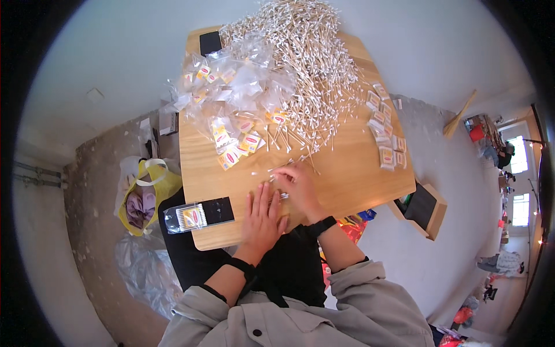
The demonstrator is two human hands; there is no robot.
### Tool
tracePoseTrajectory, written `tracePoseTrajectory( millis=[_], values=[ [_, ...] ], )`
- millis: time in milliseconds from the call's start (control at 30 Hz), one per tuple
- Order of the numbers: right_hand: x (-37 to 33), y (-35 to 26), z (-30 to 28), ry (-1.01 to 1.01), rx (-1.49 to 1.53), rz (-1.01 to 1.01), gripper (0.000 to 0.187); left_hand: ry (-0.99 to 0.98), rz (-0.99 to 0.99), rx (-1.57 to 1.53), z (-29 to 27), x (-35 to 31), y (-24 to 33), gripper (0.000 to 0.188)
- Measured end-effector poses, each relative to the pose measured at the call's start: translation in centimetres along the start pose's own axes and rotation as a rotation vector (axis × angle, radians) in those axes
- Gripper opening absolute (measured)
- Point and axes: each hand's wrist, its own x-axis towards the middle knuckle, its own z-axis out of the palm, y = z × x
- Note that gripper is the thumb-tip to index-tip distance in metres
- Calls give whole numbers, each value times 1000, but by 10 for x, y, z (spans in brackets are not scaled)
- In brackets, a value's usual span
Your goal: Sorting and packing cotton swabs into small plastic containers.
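Observation:
My left hand lies flat near the front edge of the wooden table, its fingers stretched out. Just right of it, my right hand is closed, with thumb and fingertips pinched at a cotton swab. A few cotton swabs lie between the two hands, partly covered by them. Other loose swabs are scattered beyond my right hand, in front of a big heap of cotton swabs. To the left of my left hand, a clear pack of swabs with a yellow-white label rests on a black strip.
Clear plastic bags and yellow-white cards cover the table's left side. Several filled packs line its right edge. A yellow bag stands on the floor at left, an open cardboard box at right.

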Motion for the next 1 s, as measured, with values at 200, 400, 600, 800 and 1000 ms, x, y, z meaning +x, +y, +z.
tracePoseTrajectory(
  millis=[200, 400, 600, 800, 1000],
  values=[
    [40, 6, -26, 11, -274, 38, 13, -22, -7, 7, -1, 1, 0, 70],
    [37, 13, -35, -72, -369, -188, 17, -2, -19, 30, 4, -2, -1, 71],
    [15, 0, -13, -96, -249, -198, 12, -20, -11, 33, 2, -1, 0, 72],
    [0, -2, -7, -116, -19, -41, 10, -13, -11, 65, 4, -2, 1, 75],
    [24, 0, -20, 48, -184, -96, 6, -9, -25, 68, 2, 0, 2, 73]
  ],
)
